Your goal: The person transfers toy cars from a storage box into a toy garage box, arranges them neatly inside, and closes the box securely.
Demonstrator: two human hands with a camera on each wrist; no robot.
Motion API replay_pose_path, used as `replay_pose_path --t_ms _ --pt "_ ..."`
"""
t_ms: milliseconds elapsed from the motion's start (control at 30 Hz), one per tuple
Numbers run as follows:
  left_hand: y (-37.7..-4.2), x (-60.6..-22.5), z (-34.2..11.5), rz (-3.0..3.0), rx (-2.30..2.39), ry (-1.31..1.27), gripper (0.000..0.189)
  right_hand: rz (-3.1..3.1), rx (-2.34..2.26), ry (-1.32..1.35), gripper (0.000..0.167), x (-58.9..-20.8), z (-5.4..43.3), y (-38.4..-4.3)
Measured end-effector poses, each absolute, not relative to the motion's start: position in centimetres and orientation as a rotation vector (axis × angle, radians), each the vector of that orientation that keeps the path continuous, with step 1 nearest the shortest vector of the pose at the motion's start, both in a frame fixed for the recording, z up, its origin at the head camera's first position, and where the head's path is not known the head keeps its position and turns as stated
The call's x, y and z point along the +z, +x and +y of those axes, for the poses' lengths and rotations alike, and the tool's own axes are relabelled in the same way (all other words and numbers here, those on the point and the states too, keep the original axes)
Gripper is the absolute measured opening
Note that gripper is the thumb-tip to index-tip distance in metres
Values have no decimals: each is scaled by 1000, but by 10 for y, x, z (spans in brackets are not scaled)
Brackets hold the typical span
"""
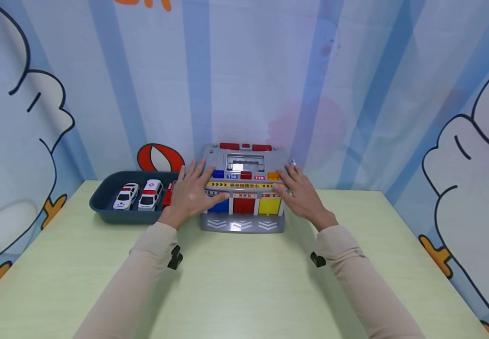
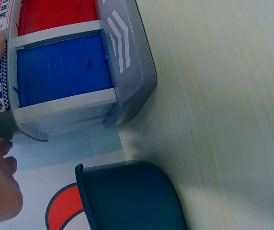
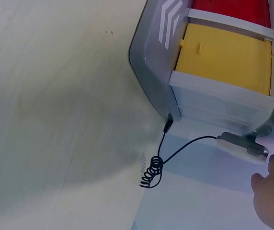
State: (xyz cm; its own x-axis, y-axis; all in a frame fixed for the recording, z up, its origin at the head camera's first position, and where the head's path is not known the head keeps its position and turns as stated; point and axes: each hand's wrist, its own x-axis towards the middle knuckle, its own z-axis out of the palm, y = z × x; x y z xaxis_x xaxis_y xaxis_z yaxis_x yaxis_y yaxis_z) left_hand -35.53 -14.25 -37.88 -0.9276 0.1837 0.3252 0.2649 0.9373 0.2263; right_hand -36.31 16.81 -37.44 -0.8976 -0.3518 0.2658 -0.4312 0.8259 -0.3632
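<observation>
A grey toy rescue station (image 1: 242,224) stands on the table, with a blue door (image 2: 62,72), a red door (image 1: 243,205) and a yellow door (image 3: 223,57). My left hand (image 1: 191,194) lies against its left side, fingers mostly straight along the top edge and thumb reaching over the front. On the opposite side, my right hand (image 1: 305,195) touches the upper right edge, its fingers extended and thumb toward the front. A small grey handset (image 3: 242,144) on a coiled black cord (image 3: 152,171) hangs at the station's right side, close to the right hand.
Left of the station sits a dark teal tray (image 1: 121,216). It holds a white police car (image 1: 126,197), a white ambulance (image 1: 150,195) and a red vehicle (image 1: 168,195) partly hidden by the left hand. A printed curtain (image 1: 244,84) hangs behind the pale table (image 1: 244,287).
</observation>
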Motion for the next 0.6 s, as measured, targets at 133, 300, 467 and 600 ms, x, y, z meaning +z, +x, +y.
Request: replay_pose_path --t_ms 133,300,467,600 --pt "-354 -378 -143 -2792 -369 -327 96 -2842 670 643 70 -370 168 -365" --pt "-355 -378 -142 -2796 -359 -341 97 -2878 687 638 70 -364 169 -369" --pt "-355 -377 -142 -2805 -338 -343 97 -2914 705 634 69 -359 169 -375" --pt "-354 -378 -144 -2803 -328 -345 97 -2928 735 628 68 -355 168 -380"
